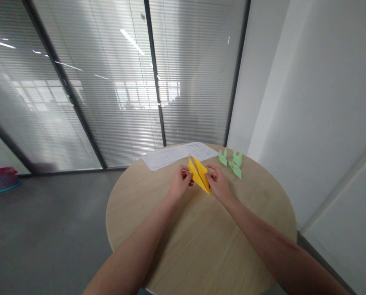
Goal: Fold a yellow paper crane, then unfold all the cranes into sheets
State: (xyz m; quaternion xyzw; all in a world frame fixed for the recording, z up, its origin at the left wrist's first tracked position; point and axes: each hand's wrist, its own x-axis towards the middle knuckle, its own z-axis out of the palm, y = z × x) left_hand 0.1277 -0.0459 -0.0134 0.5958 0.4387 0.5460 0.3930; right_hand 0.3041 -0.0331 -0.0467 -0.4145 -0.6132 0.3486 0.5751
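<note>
A folded piece of yellow origami paper (199,175) is held up a little above the round table, between my two hands. Two pointed flaps rise at its top with a slit between them, and its lower end narrows to a point. My left hand (180,180) pinches its left edge between thumb and fingers. On the opposite side, my right hand (217,181) grips the right edge, thumb in front. Several light green folded paper figures (235,160) lie on the table beyond my right hand.
White printed sheets (173,155) overlap along the far edge of the round wooden table (198,250). Glass panels with blinds (192,73) stand behind it, and a white wall (333,110) is at the right. A red and blue basket (2,180) sits on the floor at far left.
</note>
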